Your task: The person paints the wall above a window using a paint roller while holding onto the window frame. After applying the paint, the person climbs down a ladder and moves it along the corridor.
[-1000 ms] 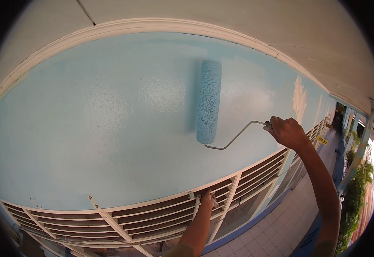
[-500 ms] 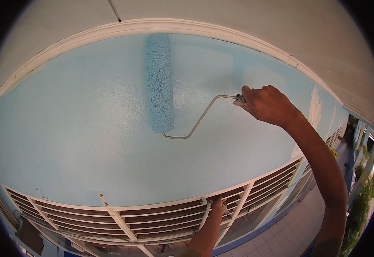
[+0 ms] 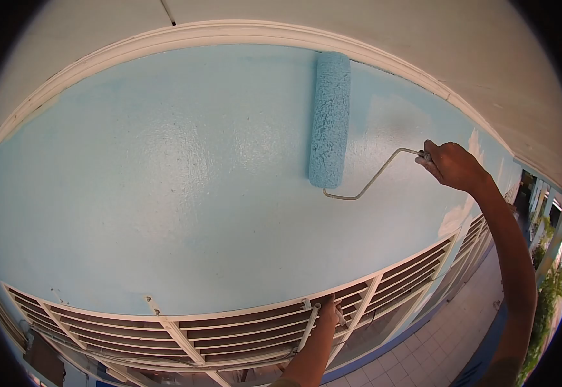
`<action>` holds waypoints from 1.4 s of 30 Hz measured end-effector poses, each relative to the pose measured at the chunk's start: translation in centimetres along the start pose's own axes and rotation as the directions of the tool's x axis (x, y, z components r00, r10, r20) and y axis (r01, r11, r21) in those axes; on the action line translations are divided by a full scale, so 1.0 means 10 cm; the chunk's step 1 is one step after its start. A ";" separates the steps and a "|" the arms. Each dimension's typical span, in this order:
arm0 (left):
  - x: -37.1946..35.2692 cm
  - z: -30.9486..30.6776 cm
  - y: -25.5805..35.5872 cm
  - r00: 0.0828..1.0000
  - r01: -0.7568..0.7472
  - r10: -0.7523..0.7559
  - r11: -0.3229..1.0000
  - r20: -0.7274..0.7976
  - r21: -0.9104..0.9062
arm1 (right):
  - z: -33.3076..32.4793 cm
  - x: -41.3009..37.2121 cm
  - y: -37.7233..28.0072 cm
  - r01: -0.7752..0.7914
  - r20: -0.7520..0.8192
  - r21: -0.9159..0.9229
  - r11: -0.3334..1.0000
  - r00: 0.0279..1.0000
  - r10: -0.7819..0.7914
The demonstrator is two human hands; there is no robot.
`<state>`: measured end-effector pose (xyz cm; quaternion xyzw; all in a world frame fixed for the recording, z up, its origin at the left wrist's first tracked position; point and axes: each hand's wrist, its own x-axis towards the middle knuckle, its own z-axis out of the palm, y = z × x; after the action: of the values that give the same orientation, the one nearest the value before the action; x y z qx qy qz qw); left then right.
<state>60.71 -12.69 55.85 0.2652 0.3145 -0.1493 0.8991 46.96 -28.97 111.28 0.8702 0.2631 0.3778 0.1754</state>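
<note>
My right hand (image 3: 454, 168) is closed round the handle of a paint roller (image 3: 330, 119), whose wire frame bends down and left to the sleeve. Light blue paint coats the fluffy sleeve, which stands nearly upright against the blue wall (image 3: 229, 213), its top close to the cream moulding (image 3: 229, 32). Below, my left hand (image 3: 330, 313) reaches in at the louvre window (image 3: 242, 327) and grips a slat beside a pale lever (image 3: 309, 326). Its fingertips are partly hidden by the slats.
Overhead runs a pale ceiling (image 3: 358, 26). Patchy whitish areas (image 3: 454, 219) mark the wall toward the right. Far below lies a tiled floor (image 3: 397, 355), with green plants (image 3: 552, 297) at the right edge. A small bracket (image 3: 153, 305) sticks out above the louvres.
My right hand has moved the roller to the right along the wall, its sleeve now leaning slightly. My left hand has stayed at the louvres.
</note>
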 end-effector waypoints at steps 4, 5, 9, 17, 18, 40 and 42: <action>0.05 -0.02 -0.02 1.000 -0.004 0.004 1.000 0.020 0.007 | -0.17 0.15 -0.25 0.001 0.034 -0.044 0.999 0.999 0.001; 0.04 -0.02 -0.01 1.000 0.001 -0.001 1.000 0.023 0.009 | -0.21 0.23 -0.37 0.017 0.033 -0.038 0.999 0.999 -0.016; 0.05 -0.03 -0.01 1.000 -0.008 0.008 1.000 0.023 0.001 | -0.29 0.48 -0.73 0.087 0.003 0.003 0.996 0.996 -0.087; -0.04 -0.02 0.01 1.000 -0.002 0.002 0.999 0.012 0.038 | -0.20 0.27 -0.34 0.005 0.070 -0.003 1.000 0.998 -0.004; -0.05 -0.02 0.01 1.000 0.001 -0.001 0.999 0.013 0.039 | -0.14 0.18 -0.20 -0.011 0.069 -0.008 1.000 0.998 0.012; -0.06 -0.05 0.02 0.996 -0.052 0.047 0.996 0.070 0.074 | -0.12 0.12 -0.11 -0.052 0.128 -0.038 0.998 0.990 0.057; -0.06 -0.06 0.04 0.995 -0.055 0.047 0.995 0.083 0.089 | -0.15 0.17 -0.15 0.019 0.074 -0.001 1.000 0.997 -0.019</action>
<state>60.13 -11.98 55.93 0.3075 0.2637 -0.1511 0.9017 46.27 -26.59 112.45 0.8809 0.2644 0.3439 0.1892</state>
